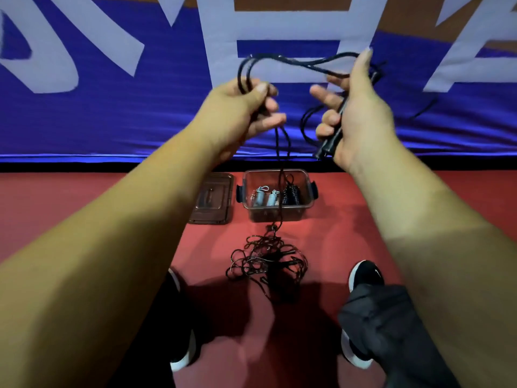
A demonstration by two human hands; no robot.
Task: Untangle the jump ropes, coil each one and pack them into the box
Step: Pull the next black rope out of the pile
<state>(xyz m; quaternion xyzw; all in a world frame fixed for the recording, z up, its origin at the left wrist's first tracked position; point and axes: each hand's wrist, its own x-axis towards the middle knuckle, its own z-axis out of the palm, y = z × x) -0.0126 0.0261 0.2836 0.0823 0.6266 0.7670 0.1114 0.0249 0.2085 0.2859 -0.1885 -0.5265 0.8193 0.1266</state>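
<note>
Both hands are raised in front of a blue banner. My left hand [246, 107] grips a bunch of black rope strands [282, 60] that arch over to my right hand [355, 113], which holds black jump rope handles [331, 135] upright. From my left hand the rope hangs straight down to a tangled pile of black ropes [265, 261] on the red floor. Behind the pile stands a clear plastic box [277, 212] holding two pale blue coiled ropes and a black coiled one.
The box's lid [212, 200] lies flat on the floor just left of the box. My two feet in black shoes [366, 275] stand either side of the tangled pile. The blue banner [112, 113] with white letters hangs along the back.
</note>
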